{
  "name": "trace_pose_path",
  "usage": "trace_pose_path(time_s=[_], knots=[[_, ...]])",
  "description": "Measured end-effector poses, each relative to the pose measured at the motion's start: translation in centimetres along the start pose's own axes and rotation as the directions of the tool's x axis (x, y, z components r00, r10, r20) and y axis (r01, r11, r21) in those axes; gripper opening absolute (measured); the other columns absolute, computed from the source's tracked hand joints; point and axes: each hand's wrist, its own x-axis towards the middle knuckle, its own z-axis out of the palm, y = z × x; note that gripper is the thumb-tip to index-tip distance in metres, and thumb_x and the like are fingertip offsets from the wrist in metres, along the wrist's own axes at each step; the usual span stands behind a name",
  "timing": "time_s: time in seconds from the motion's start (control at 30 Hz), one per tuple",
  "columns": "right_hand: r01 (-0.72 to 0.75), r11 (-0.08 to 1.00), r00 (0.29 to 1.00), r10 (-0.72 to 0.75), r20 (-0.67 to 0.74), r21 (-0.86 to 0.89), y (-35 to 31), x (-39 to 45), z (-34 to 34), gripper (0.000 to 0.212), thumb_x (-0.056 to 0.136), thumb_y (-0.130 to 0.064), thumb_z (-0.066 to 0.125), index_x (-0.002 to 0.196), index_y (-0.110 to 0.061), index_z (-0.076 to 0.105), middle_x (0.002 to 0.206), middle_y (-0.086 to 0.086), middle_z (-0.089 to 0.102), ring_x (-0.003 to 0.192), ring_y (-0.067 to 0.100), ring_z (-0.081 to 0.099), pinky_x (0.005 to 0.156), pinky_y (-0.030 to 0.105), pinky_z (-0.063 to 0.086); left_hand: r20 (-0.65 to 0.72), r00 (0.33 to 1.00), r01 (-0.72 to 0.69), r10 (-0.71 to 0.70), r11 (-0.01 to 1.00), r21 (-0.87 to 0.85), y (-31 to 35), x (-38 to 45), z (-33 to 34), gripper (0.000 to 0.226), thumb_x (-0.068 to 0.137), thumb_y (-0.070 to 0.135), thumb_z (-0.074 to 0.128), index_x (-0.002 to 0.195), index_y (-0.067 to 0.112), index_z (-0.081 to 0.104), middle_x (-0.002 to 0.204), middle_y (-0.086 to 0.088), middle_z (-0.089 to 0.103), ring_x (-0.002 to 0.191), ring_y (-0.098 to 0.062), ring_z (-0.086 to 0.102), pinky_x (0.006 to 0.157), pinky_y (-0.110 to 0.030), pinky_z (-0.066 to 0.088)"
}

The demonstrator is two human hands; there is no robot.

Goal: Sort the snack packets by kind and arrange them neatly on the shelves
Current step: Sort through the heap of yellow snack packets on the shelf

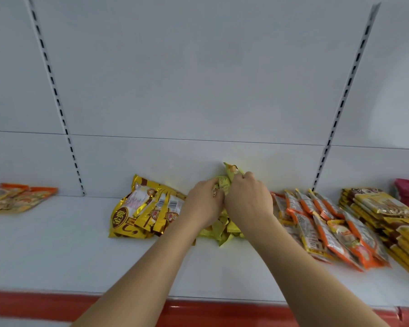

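You are reaching both arms onto the white shelf (57, 256) and working on the heap of small yellow-green packets (224, 228) lying in the middle of it, close to the back panel (198, 90). Your left hand (204, 204) is resting on the left side of the heap with its fingers curling around a few packets at the top. Your right hand (248, 199) is sitting just beside it, the two hands touching, and its fingers are clamping on one yellow-green packet (231, 169) that is sticking up above the knuckles against the panel.

Just left of the heap, gold packets (147, 208) are leaning on one another in a loose overlapping bunch, touching your left wrist area. Just right of the heap, orange-and-white packets (326, 227) are lying in slanted, overlapping rows. Beyond them, near the right edge, flat yellow packets (385, 208) are sitting in neat stacks, and something pink (408, 194) is showing behind them, too cut off to identify. Well apart at the far left, a few orange packets (17, 197) are lying flat on the shelf. A red strip (222, 312) is running along the shelf's front edge.
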Motion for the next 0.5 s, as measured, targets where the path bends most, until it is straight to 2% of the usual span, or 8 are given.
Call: trace_pose_path(time_s=[0.1, 0.27, 0.33, 0.43, 0.5], knots=[[-0.009, 1.000, 1.000, 0.008, 0.002, 0.029, -0.5, -0.7, -0.6, 0.042, 0.097, -0.030, 0.036, 0.130, -0.009, 0.052, 0.125, 0.010, 0.052, 0.120, 0.032, 0.050, 0.095, 0.045, 0.048, -0.011, 0.999, -0.045, 0.045, 0.998, 0.039, -0.4, -0.7, -0.8, 0.047, 0.109, 0.029, 0.045, 0.154, 0.013, 0.044, 0.155, -0.012, 0.048, 0.143, -0.029, 0.044, 0.115, -0.039, 0.036], [-0.018, 0.997, 0.995, 0.026, -0.101, 0.079, -1.7, -2.3, -2.4, 0.036, 0.101, -0.032, 0.033, 0.125, -0.012, 0.051, 0.124, 0.008, 0.053, 0.121, 0.029, 0.048, 0.097, 0.045, 0.045, -0.054, 0.990, -0.122, 0.127, 0.989, 0.085, -2.3, -2.2, -3.3, 0.045, 0.108, 0.031, 0.047, 0.147, 0.010, 0.050, 0.148, -0.011, 0.052, 0.138, -0.029, 0.046, 0.113, -0.040, 0.038], [0.003, 0.995, 0.991, 0.010, -0.130, 0.099, -3.5, -3.1, -2.6, 0.036, 0.100, -0.031, 0.036, 0.125, -0.011, 0.053, 0.124, 0.007, 0.054, 0.123, 0.029, 0.047, 0.099, 0.044, 0.045, -0.072, 0.985, -0.146, 0.156, 0.982, 0.123, -3.7, -3.1, -4.8, 0.044, 0.107, 0.032, 0.047, 0.144, 0.008, 0.051, 0.144, -0.012, 0.054, 0.136, -0.030, 0.046, 0.112, -0.040, 0.037], [0.046, 0.997, 0.992, -0.037, -0.125, 0.068, -7.7, -4.6, -2.1, 0.043, 0.100, -0.034, 0.040, 0.133, -0.010, 0.051, 0.136, 0.010, 0.051, 0.134, 0.030, 0.040, 0.109, 0.043, 0.038, -0.130, 0.973, -0.167, 0.189, 0.972, 0.163, -6.8, -4.6, -8.0, 0.048, 0.105, 0.032, 0.052, 0.147, 0.008, 0.050, 0.145, -0.012, 0.054, 0.138, -0.033, 0.044, 0.113, -0.040, 0.036], [0.080, 0.996, 0.991, -0.074, -0.114, 0.048, -11.0, -5.6, -1.3, 0.045, 0.100, -0.037, 0.041, 0.134, -0.010, 0.050, 0.139, 0.011, 0.050, 0.135, 0.030, 0.038, 0.110, 0.042, 0.036, -0.166, 0.967, -0.159, 0.192, 0.968, 0.194, -9.5, -5.7, -10.6, 0.050, 0.104, 0.032, 0.053, 0.148, 0.009, 0.049, 0.146, -0.010, 0.053, 0.139, -0.033, 0.043, 0.114, -0.041, 0.037]])
